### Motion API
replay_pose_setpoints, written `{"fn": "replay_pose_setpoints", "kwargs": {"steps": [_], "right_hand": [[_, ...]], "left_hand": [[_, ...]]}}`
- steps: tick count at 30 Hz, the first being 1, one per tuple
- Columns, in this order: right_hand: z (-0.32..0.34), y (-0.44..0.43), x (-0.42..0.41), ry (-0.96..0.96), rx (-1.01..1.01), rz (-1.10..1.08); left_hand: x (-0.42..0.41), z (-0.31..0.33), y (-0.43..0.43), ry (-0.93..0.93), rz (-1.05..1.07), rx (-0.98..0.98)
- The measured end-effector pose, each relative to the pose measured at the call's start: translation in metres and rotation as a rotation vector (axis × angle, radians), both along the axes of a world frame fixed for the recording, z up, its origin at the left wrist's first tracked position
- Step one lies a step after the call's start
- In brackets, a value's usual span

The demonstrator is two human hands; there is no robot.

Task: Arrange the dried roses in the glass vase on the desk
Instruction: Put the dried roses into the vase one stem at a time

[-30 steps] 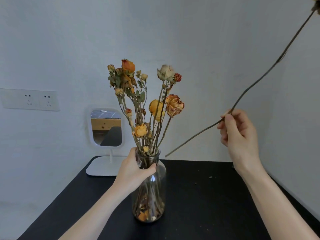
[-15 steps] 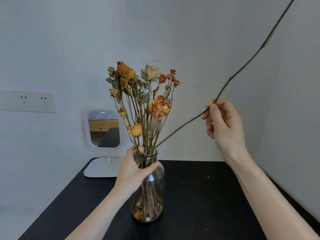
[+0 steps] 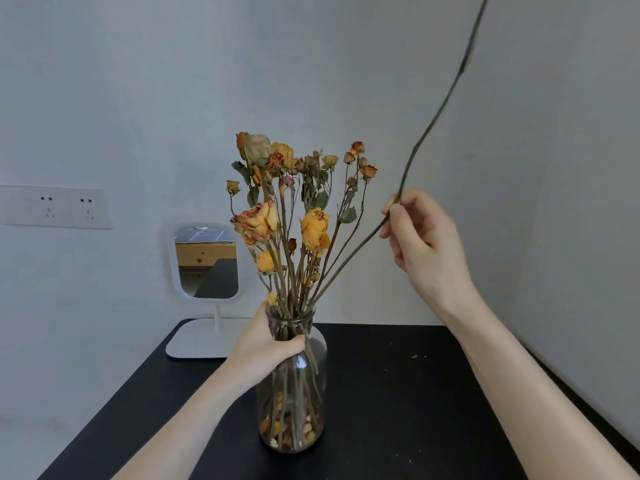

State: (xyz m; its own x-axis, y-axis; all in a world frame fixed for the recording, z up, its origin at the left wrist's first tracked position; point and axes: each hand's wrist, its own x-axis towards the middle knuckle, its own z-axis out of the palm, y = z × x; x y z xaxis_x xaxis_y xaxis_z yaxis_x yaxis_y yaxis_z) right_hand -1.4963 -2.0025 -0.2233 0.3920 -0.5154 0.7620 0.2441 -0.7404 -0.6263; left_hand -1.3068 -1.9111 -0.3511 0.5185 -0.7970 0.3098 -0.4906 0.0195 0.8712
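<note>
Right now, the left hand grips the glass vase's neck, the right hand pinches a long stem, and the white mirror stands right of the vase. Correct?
No. The head view shows the white mirror left of the glass vase, not right. The left hand does grip its neck, and the right hand does pinch the long stem.

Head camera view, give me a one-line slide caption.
Left hand grips the glass vase while the right hand pinches a long stem angled into the dried roses.
</note>
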Motion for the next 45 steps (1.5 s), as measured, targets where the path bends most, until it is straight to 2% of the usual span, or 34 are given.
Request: {"fn": "replay_pose_setpoints", "kwargs": {"steps": [9, 18, 23, 31, 33, 36, 40, 42, 45], "right_hand": [[0.003, 0.011, 0.032, 0.188, -0.097, -0.179], [0.008, 0.015, 0.045, 0.198, -0.067, -0.295], [0.014, 0.018, 0.057, 0.29, -0.092, -0.344], [-0.025, 0.018, 0.061, 0.459, -0.157, -0.446], [-0.029, 0.017, 0.059, 0.436, -0.127, -0.415], [-0.02, 0.017, 0.056, 0.286, -0.044, -0.344], [-0.008, 0.017, 0.053, 0.111, -0.038, -0.324], [-0.012, 0.016, 0.053, 0.154, -0.033, -0.312], [-0.024, 0.015, 0.057, 0.373, 0.011, -0.263]], "left_hand": [[0.006, -0.004, -0.003, 0.019, -0.047, 0.037], [0.002, -0.006, -0.005, 0.035, -0.048, -0.027], [0.002, -0.009, -0.007, 0.025, -0.033, -0.054], [0.002, -0.012, -0.007, 0.031, -0.026, -0.093], [0.002, -0.012, -0.007, 0.032, -0.032, -0.089], [0.001, -0.011, -0.007, 0.034, -0.028, -0.067], [0.001, -0.011, -0.006, 0.039, -0.025, -0.06], [0.0, -0.011, -0.006, 0.04, -0.031, -0.065], [0.0, -0.01, -0.005, 0.048, -0.028, -0.069]]}}
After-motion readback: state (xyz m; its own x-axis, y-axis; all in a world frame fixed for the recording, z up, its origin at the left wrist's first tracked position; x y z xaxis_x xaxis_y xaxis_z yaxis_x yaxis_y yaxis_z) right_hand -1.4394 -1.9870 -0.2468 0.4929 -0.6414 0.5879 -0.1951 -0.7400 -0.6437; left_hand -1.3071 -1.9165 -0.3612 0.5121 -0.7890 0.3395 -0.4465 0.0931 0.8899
